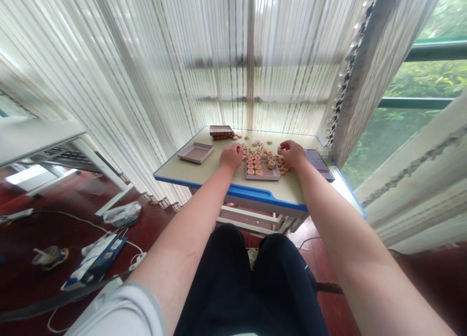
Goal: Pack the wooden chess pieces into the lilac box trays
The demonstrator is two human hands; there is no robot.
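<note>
Round wooden Chinese chess pieces [259,146] lie loose over the middle of the table, many in a heap. Nearer me is a shallow open box [272,174], with rows of red-marked pieces [254,166] on its left side and a few stacked at its back right. My left hand [231,156] is closed beside the box's left edge; what its curled fingers hold, if anything, is hidden. To the right of the box, above loose pieces, my right hand [293,153] pinches a pale round piece between thumb and fingers.
The small table [171,168] has a blue rim. An open shallow tray [196,152] lies on the left, stacked brown box parts [221,132] at the back. A tablet [319,165] lies at the right. Curtains [226,59] hang behind. Cables and a box [97,260] are on the floor.
</note>
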